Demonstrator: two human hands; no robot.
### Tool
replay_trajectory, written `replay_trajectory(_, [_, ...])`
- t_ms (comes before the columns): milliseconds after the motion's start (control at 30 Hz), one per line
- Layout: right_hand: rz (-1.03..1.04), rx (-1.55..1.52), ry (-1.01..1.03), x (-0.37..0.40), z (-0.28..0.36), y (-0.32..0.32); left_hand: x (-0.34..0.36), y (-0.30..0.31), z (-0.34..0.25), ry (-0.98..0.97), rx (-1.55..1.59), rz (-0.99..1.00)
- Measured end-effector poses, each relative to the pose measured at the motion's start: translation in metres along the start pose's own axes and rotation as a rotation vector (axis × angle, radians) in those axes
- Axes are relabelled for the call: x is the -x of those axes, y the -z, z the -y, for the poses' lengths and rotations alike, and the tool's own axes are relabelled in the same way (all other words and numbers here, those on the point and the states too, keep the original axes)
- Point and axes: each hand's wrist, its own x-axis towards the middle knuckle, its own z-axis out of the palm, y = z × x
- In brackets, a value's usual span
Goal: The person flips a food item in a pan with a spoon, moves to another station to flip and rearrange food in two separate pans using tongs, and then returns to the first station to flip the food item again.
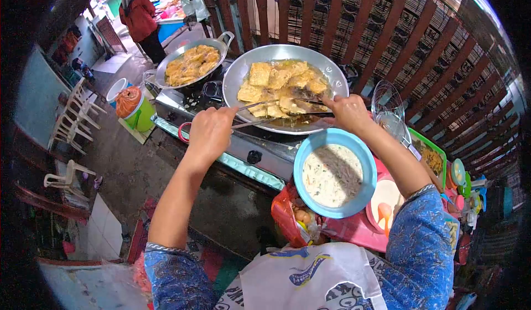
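Note:
My left hand (212,133) is closed around a long thin metal utensil (255,122) with a red loop at its near end. A second slim metal rod (260,104) runs beside it over the wok (231,83). My right hand (349,112) is curled at the wok's right rim, fingers closed on the dark ends of these rods; I cannot tell exactly how it grips them. Golden battered pieces (260,74) fry in bubbling oil below. Just under my right hand stands a light-blue bowl (301,184) of pale batter with shreds in it.
A smaller pan (160,77) of fried pieces sits at left on the stove (243,158). Wire strainers (387,102), a green-rimmed tray (442,183) and a pink tub with an orange spoon (385,213) are at right. Slatted fence (310,11) stands behind; a person in red (138,17) is farther off.

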Motion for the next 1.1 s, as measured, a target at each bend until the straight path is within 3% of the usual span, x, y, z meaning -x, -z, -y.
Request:
replay_trajectory(267, [-0.107,-0.099,-0.030,-0.005,-0.017,-0.002,-0.013,-0.015,-0.003,-0.069,-0.148,-0.020])
replay_trajectory(667, [0.061,-0.259,-0.302,-0.007,-0.080,0.009,-0.003,-0.018,-0.002,-0.112,-0.164,-0.007])
replay_trajectory(800, [0.100,-0.536,-0.416,0.004,-0.110,0.007,0.005,-0.019,0.007,-0.115,-0.140,-0.037])
replay_trajectory(867, [0.278,-0.977,-0.534,0.007,-0.113,0.011,0.007,-0.011,0.007,-0.118,-0.133,-0.026])
replay_trajectory(933, [0.295,-0.987,-0.625,0.014,-0.105,0.021,0.007,-0.007,0.008,-0.127,-0.138,-0.025])
replay_trajectory(1000, [0.473,-0.911,-0.824,0.014,-0.098,0.029,0.007,-0.004,0.009,-0.137,-0.143,-0.026])
replay_trajectory(1067, [0.466,-0.817,-0.809,0.013,-0.099,0.030,0.009,-0.002,0.010,-0.147,-0.167,-0.023])
replay_trajectory(1100, [0.409,-0.662,-0.664,0.013,-0.102,0.033,0.010,0.000,0.010,-0.145,-0.168,-0.023])
